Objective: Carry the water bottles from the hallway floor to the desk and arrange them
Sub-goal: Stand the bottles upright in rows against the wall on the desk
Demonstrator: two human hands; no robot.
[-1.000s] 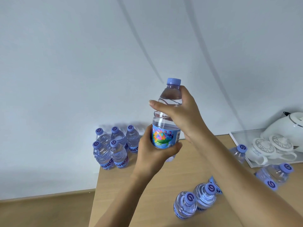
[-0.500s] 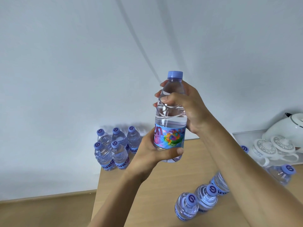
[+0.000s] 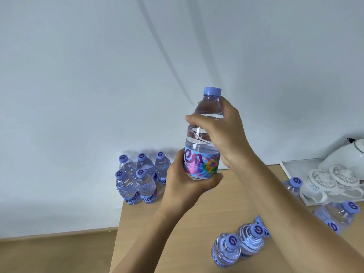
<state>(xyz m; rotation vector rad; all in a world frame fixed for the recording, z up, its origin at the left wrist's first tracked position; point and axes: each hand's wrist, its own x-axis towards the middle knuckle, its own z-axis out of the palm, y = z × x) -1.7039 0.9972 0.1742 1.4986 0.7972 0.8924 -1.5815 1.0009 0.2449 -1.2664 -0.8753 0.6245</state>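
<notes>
Grip: both hands on one water bottle [image 3: 202,138], upright in the air above the tabletop [image 3: 157,229]. Left hand [image 3: 187,184] wraps the label and base, right hand [image 3: 220,131] wraps the shoulder below the cap. Five bottles [image 3: 139,178] cluster at the back-left corner against the wall [image 3: 98,75], close to the left edge. More bottles [image 3: 240,243] stand front-right, near the tray [image 3: 295,186] with cups. Bare wood lies between the groups.
</notes>
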